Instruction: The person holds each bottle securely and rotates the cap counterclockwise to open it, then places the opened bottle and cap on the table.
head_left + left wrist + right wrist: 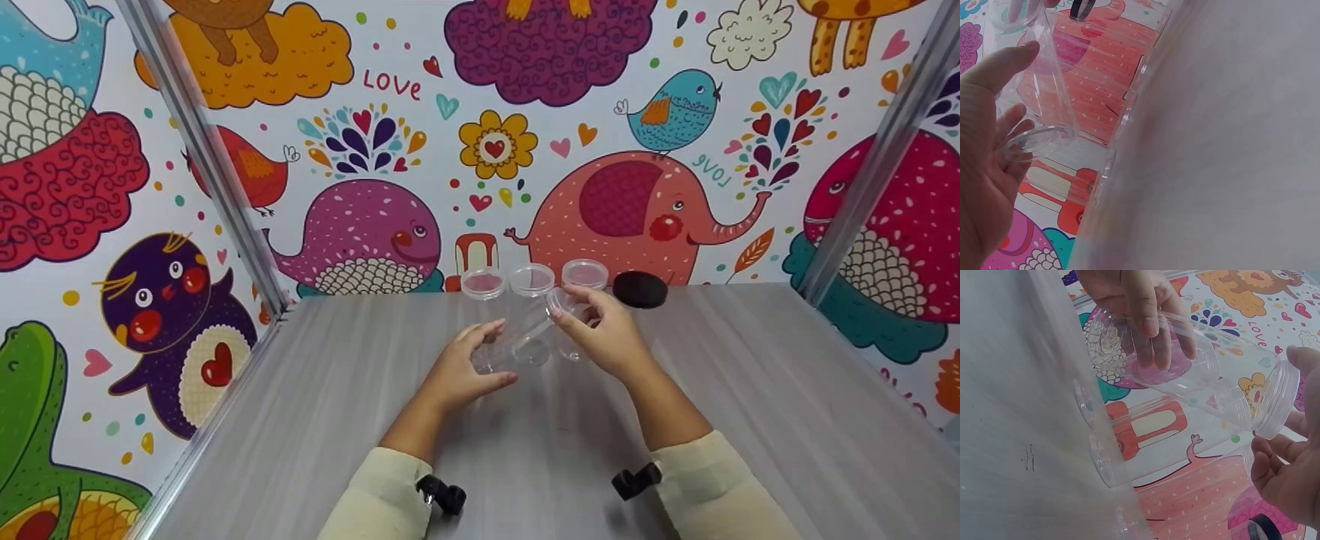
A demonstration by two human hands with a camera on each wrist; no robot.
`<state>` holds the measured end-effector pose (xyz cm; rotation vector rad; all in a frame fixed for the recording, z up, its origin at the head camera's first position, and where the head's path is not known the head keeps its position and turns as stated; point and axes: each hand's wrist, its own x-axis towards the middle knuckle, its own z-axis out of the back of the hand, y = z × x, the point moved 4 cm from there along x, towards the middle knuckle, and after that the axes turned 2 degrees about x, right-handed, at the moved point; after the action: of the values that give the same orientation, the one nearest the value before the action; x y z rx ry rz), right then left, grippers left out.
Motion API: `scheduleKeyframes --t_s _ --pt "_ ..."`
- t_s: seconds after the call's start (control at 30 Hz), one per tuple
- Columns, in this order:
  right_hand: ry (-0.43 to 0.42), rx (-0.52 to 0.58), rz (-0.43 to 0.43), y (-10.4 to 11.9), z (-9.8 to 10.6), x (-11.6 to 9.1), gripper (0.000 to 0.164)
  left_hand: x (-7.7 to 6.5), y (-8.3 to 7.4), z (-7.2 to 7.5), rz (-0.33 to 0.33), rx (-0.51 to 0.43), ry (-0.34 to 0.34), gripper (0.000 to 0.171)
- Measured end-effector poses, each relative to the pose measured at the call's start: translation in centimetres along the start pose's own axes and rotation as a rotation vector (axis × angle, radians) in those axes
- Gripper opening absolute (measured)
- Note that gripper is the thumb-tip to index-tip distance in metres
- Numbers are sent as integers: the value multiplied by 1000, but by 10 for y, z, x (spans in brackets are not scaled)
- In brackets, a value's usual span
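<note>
Over the grey table (352, 405), a clear jar (1230, 379) is tilted between the two hands, and the right hand (613, 337) grips it at its lidded end with thumb and fingers. Near its base, thumb and fingers of the left hand (461, 367) are spread around it, but I cannot tell whether they press; three other lidded jars (484, 283) stand just behind.

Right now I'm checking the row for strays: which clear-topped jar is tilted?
The tilted jar is the one between the left hand and the right hand; the three clear-topped jars behind it stand upright.
</note>
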<state>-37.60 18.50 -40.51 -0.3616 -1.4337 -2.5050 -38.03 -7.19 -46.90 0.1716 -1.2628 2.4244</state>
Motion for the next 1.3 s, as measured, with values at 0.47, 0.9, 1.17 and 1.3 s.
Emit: scheduleKeyframes --t_s 0.47,0.9,1.17,1.3 --pt "-104 152 31 2 10 1 49 0 5 9 4 -124 -56 89" --pt "-131 235 100 -4 22 0 59 -2 6 48 -59 -259 -236 85" --pt "-122 292 96 -9 35 -4 69 -3 17 72 -66 -310 -323 87" --pt "-152 385 108 -11 44 -5 68 -4 28 82 -36 -294 -386 89"
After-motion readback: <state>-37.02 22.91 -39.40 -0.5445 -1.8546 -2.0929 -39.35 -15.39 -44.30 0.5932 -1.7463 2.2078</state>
